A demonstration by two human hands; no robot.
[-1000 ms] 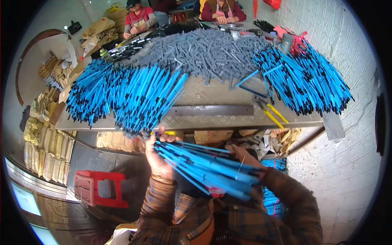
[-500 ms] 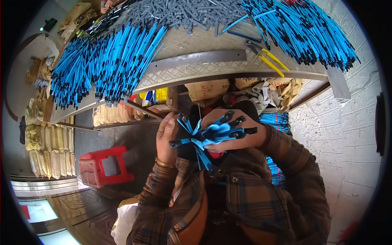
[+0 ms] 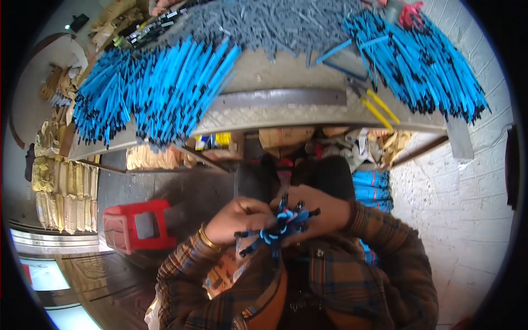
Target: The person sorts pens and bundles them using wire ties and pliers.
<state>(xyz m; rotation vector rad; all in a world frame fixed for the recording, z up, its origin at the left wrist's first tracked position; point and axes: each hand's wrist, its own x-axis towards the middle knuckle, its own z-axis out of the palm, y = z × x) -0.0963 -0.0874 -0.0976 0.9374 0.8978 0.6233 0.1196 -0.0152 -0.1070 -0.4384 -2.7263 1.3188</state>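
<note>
A bundle of thin blue rods with black end pieces (image 3: 278,230) is held in front of my body, its tips fanning out toward me. My right hand (image 3: 322,212) is wrapped round the bundle from the right side. From the left, my left hand (image 3: 242,220) has its fingers curled and pressed against the same bundle, partly hiding it. The rods' far ends are hidden by the hands.
Beyond my hands stands a workbench (image 3: 264,77) with two heaps of blue rods, left (image 3: 170,88) and right (image 3: 418,66), a grey pile of parts (image 3: 264,25) and yellow-handled pliers (image 3: 379,107). A red stool (image 3: 118,231) stands at left, tied blue bundles (image 3: 371,187) under the bench.
My left hand has come in from beside the bundle and closed on it. Both hands and the bundle are lower and nearer my body. The view has tilted slightly.
</note>
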